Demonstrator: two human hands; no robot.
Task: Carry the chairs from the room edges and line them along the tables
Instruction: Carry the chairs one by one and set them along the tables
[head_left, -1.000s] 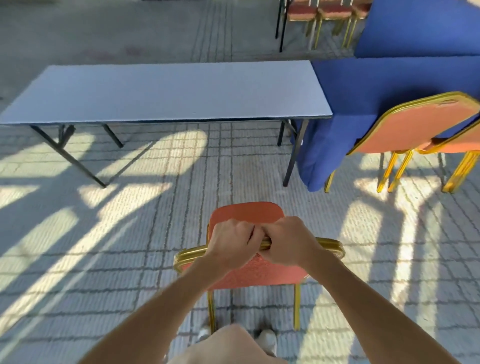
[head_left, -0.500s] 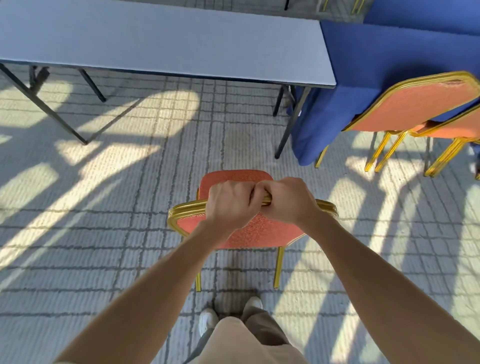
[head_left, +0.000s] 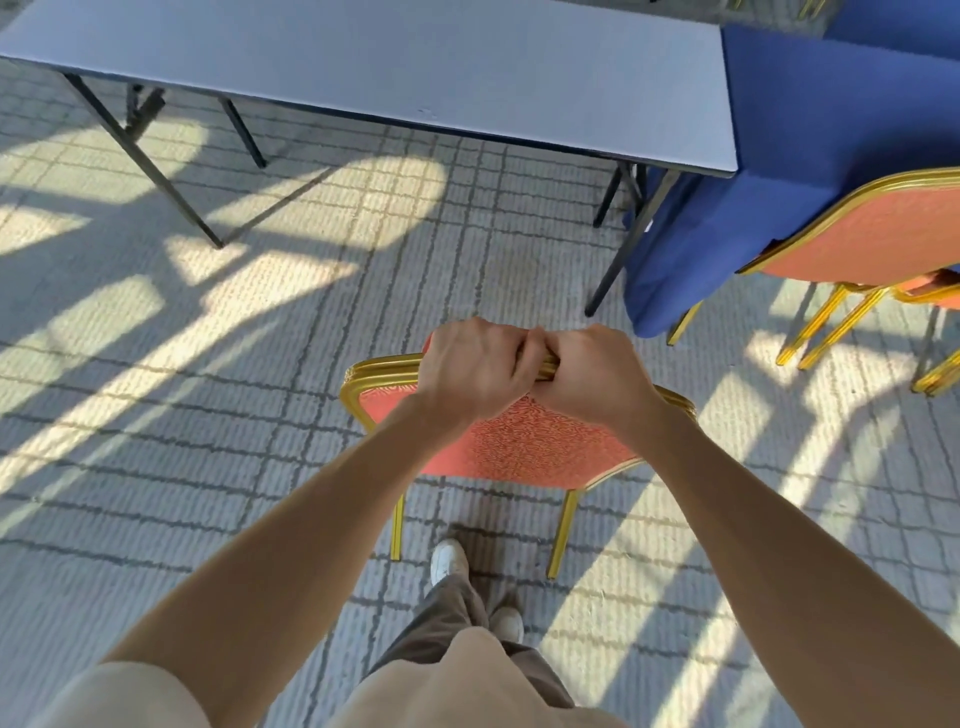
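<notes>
A red-cushioned chair (head_left: 524, 441) with a gold frame is right in front of me, its back toward me. My left hand (head_left: 475, 366) and my right hand (head_left: 592, 371) sit side by side, both closed over the gold top rail of its backrest. The seat is mostly hidden behind my hands. Ahead stands a bare grey folding table (head_left: 415, 67) with black legs. A table draped in blue cloth (head_left: 810, 130) adjoins it on the right.
Two more red and gold chairs (head_left: 878, 228) stand by the blue-draped table at the right edge. The folding table's black legs (head_left: 618, 249) reach down just ahead of the held chair. Patterned grey carpet with sun patches spreads to the left. My feet (head_left: 449, 561) are behind the chair.
The view has closed in on the grey table, which now fills the top of the frame. Both hands keep the same grip on the chair's top rail.
</notes>
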